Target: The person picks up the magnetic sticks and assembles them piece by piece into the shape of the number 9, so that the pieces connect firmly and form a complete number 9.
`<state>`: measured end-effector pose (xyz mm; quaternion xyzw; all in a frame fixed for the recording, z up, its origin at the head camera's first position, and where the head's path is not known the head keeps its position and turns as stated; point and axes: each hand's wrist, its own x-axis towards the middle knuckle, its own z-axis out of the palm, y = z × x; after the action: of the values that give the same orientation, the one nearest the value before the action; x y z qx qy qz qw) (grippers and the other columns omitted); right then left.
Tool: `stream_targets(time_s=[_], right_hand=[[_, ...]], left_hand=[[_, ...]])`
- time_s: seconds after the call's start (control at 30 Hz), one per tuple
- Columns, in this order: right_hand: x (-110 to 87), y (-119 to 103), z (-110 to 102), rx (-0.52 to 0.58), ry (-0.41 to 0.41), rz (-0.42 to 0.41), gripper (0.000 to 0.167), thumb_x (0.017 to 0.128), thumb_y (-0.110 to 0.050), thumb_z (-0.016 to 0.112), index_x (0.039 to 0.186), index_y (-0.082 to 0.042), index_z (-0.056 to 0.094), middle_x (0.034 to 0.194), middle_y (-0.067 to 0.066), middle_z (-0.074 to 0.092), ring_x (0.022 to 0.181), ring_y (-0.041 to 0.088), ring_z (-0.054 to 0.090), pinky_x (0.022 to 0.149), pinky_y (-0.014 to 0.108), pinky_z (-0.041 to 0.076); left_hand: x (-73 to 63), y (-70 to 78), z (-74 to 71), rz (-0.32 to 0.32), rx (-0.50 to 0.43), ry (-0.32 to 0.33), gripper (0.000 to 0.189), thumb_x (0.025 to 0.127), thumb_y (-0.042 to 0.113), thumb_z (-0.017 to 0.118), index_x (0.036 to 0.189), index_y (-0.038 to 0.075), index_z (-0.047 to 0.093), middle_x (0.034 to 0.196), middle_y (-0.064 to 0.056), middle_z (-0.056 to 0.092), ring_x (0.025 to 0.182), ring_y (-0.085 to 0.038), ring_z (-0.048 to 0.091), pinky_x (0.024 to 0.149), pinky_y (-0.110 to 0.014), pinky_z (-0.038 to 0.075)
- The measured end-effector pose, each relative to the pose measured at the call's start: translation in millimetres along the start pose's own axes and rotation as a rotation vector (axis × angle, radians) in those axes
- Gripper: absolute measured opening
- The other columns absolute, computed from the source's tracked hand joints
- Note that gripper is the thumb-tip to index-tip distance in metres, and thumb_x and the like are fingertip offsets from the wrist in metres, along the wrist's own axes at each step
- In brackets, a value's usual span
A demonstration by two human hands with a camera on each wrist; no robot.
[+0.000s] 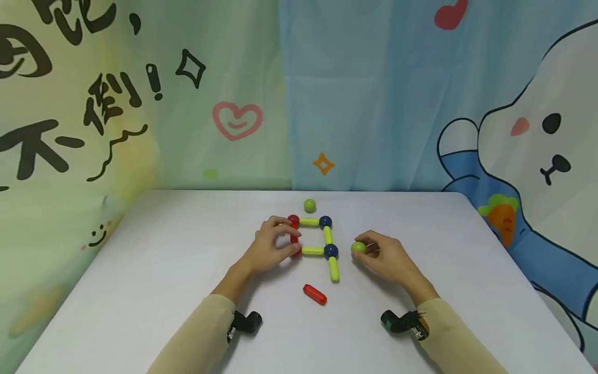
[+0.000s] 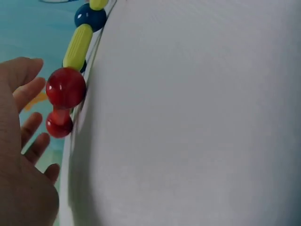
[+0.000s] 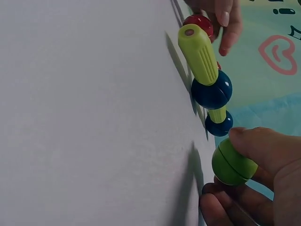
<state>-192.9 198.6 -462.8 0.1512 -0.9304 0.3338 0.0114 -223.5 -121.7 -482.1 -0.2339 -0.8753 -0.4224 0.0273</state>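
On the white table lies a square of toy rods and balls: a red ball (image 2: 66,88) at each left corner, a blue ball (image 1: 331,250) at each right corner. Yellow-green rods (image 1: 313,251) join three sides; a red rod joins the left one. Another yellow-green rod (image 1: 334,270) sticks out toward the near side from the front blue ball. My left hand (image 1: 271,246) is beside the red side, its fingers relaxed and spread around it; contact is unclear. Right of the square, my right hand (image 1: 385,257) pinches a green ball (image 3: 233,162) between thumb and fingers.
A loose green ball (image 1: 310,205) rests behind the square, near the table's back edge. In front of the square lies a loose red rod (image 1: 315,294). A printed curtain (image 1: 374,104) hangs behind the table (image 1: 154,291).
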Motion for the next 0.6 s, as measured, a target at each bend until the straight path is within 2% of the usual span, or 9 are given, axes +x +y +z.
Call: stream_targets(time_s=[0.07, 0.17, 0.27, 0.37, 0.6], right_hand=[[-1.9, 0.5, -1.3, -0.006, -0.011, 0.000, 0.032, 0.094, -0.023, 0.075, 0.122, -0.009, 0.067, 0.109, 0.005, 0.072, 0.098, 0.024, 0.070, 0.088, 0.045, 0.058], [-6.1, 0.1, -1.2, -0.015, -0.018, 0.011, 0.032, 0.093, -0.025, 0.076, 0.120, -0.011, 0.068, 0.107, 0.002, 0.072, 0.095, 0.020, 0.069, 0.086, 0.042, 0.058], [-9.6, -0.6, -0.2, -0.014, -0.016, -0.004, 0.032, 0.092, -0.024, 0.078, 0.118, -0.011, 0.069, 0.099, -0.001, 0.070, 0.088, 0.016, 0.065, 0.079, 0.036, 0.056], [-12.1, -2.5, 0.9, -0.007, -0.015, -0.016, 0.032, 0.090, -0.024, 0.080, 0.117, -0.011, 0.069, 0.095, -0.003, 0.069, 0.083, 0.013, 0.062, 0.074, 0.030, 0.054], [-19.5, -5.0, 2.3, 0.072, -0.047, -0.027, 0.032, 0.089, -0.022, 0.081, 0.116, -0.012, 0.067, 0.110, 0.002, 0.072, 0.093, 0.014, 0.069, 0.078, 0.028, 0.058]], left_hand=[[1.5, 5.6, -0.1, 0.032, 0.066, -0.009, 0.028, 0.089, 0.027, 0.073, 0.115, 0.018, 0.074, 0.138, -0.006, 0.053, 0.130, -0.027, 0.044, 0.096, -0.049, 0.033], [2.5, 15.4, 2.0, 0.091, 0.167, -0.070, 0.032, 0.087, 0.029, 0.075, 0.118, 0.022, 0.073, 0.138, -0.005, 0.052, 0.127, -0.026, 0.044, 0.091, -0.046, 0.032], [3.6, 23.9, 6.1, 0.147, 0.253, -0.138, 0.034, 0.086, 0.032, 0.077, 0.119, 0.026, 0.072, 0.139, -0.004, 0.053, 0.127, -0.025, 0.043, 0.091, -0.044, 0.032], [5.7, 32.5, 9.4, 0.171, 0.330, -0.186, 0.036, 0.086, 0.035, 0.079, 0.122, 0.029, 0.073, 0.140, 0.001, 0.054, 0.131, -0.022, 0.042, 0.094, -0.042, 0.033], [15.2, 51.1, 21.9, 0.206, 0.479, -0.267, 0.038, 0.088, 0.037, 0.079, 0.126, 0.037, 0.072, 0.139, 0.005, 0.054, 0.139, -0.021, 0.037, 0.099, -0.045, 0.034]])
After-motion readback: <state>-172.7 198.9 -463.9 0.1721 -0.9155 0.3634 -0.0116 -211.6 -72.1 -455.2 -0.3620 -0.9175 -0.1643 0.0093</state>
